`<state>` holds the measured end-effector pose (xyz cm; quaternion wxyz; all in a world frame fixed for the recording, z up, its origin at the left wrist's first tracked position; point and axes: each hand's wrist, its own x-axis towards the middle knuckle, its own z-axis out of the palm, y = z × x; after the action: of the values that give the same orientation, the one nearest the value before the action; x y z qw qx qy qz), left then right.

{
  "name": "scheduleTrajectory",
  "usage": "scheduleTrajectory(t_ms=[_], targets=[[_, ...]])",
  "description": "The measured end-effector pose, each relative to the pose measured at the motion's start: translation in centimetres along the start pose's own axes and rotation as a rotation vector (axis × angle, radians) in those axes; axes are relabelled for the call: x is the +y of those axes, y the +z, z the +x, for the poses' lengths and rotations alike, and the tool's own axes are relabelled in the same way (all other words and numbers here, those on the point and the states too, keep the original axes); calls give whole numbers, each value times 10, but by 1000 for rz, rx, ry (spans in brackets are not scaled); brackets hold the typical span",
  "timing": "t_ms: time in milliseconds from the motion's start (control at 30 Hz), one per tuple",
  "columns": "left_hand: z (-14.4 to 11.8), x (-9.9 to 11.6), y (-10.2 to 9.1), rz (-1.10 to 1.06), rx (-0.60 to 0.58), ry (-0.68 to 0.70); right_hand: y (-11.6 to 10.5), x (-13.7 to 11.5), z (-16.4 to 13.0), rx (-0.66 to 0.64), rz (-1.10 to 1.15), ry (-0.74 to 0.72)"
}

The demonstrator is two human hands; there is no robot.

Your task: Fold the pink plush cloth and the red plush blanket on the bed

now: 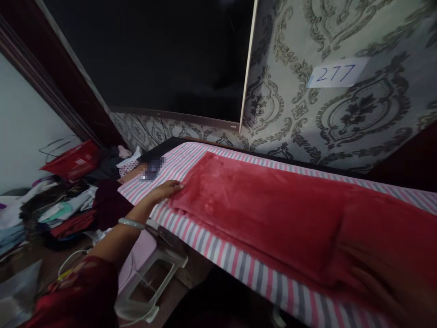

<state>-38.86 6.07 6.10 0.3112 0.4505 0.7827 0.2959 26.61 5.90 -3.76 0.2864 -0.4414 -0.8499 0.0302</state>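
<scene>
A red plush blanket (269,209), folded into a long strip, lies on a pink, grey and white striped cloth (201,239). At the blanket's left end, my left hand (166,189) has its fingers closed on the edge; the thumb is hardly visible. My right hand (385,278) is low at the right, dark and smeared by motion. Its fingers look stretched out over the blanket, beside a crease across the fabric.
A blurred-out dark object (152,168) lies on the striped cloth's left end. A white plastic stool (164,269) stands below the table. Heaped clothes (71,205) and a red basket (77,159) are at the left. A large screen (164,59) hangs behind.
</scene>
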Motion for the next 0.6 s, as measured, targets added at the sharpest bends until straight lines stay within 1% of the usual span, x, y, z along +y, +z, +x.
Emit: scheduleTrajectory(t_ms=[67, 100, 167, 233, 267, 333, 400, 433, 500, 567, 600], targets=[[-16, -8, 1, -105, -18, 0, -9, -14, -6, -2, -47, 1], [-22, -9, 3, -203, -53, 3, -15, -21, -6, -3, -71, -15], [-29, -9, 10, -424, -159, 15, -22, -33, -1, -15, -100, -38], [-34, -5, 18, -598, -274, 10, -22, -41, 4, -18, -129, -26], [-35, -2, 22, -628, -307, 1, -19, -43, 6, -20, -141, -9], [-37, 4, 27, -652, -336, -22, -11, -42, 6, -18, -146, 9], [-38, 10, 26, -648, -315, -27, -3, -38, 4, 3, -128, -5], [-38, 14, 22, -644, -289, -24, -1, -35, 4, 30, -116, -19], [-39, 19, 9, -628, -216, -16, 0, -32, 3, 114, -105, -39], [-40, 23, -7, -590, -134, -18, -2, -34, 5, 190, -108, -39], [-42, 24, -13, -560, -97, -25, -3, -38, 6, 203, -109, -34]])
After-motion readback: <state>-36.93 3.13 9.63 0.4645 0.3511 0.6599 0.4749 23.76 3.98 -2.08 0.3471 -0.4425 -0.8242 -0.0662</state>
